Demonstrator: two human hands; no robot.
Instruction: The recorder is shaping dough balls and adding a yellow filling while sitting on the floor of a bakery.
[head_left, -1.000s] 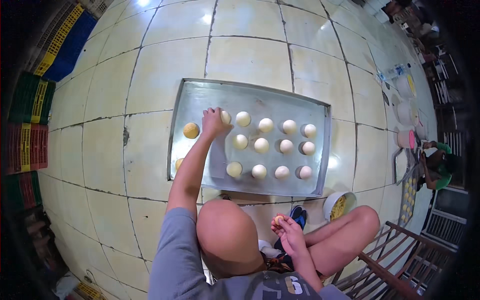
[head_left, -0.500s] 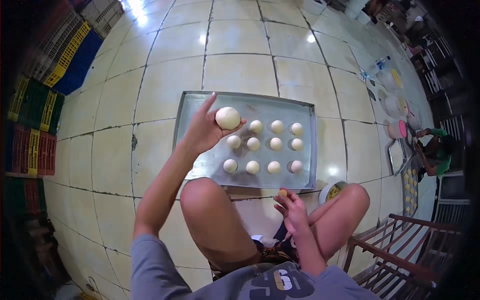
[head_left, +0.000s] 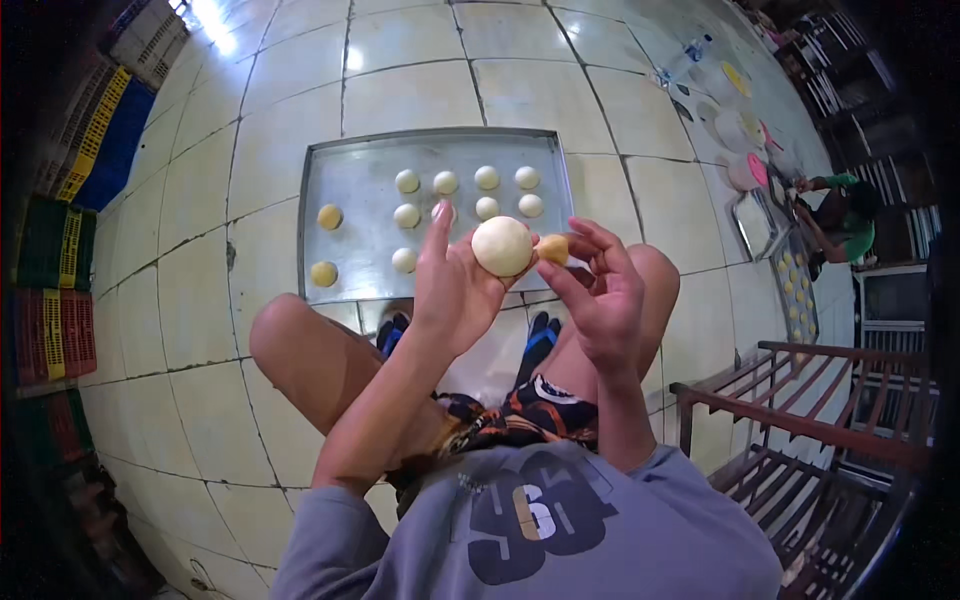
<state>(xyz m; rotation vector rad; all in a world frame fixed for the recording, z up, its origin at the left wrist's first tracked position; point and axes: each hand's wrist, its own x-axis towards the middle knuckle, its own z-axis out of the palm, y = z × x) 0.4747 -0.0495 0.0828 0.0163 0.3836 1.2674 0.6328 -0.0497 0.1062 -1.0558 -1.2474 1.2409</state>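
Observation:
A large pale dough ball (head_left: 502, 247) rests on the fingers of my left hand (head_left: 458, 285), its thumb stretched up beside it. Pinched between thumb and fingers of my right hand (head_left: 607, 300) is a small yellow lump of filling (head_left: 552, 248), right up against the dough ball's right side. Both hands are over the near edge of a metal tray (head_left: 345, 170). Several smaller white dough balls (head_left: 445, 182) lie in rows on it; my left hand covers part of them. Two yellowish balls, one above (head_left: 330, 217) the other (head_left: 323, 273), sit at the tray's left side.
Stacked plastic crates (head_left: 55, 330) line the left. At right stand a brown slatted rack (head_left: 800, 400), a tray of yellow pieces (head_left: 797, 295), pink-lidded tubs (head_left: 747, 172) and a bottle (head_left: 690, 55). A person in green (head_left: 850, 220) crouches there.
My left hand has moved right and nearer me with the dough ball. My right hand has risen with the yellow lump to meet it. My view has shifted, and the bowl by my right knee is hidden.

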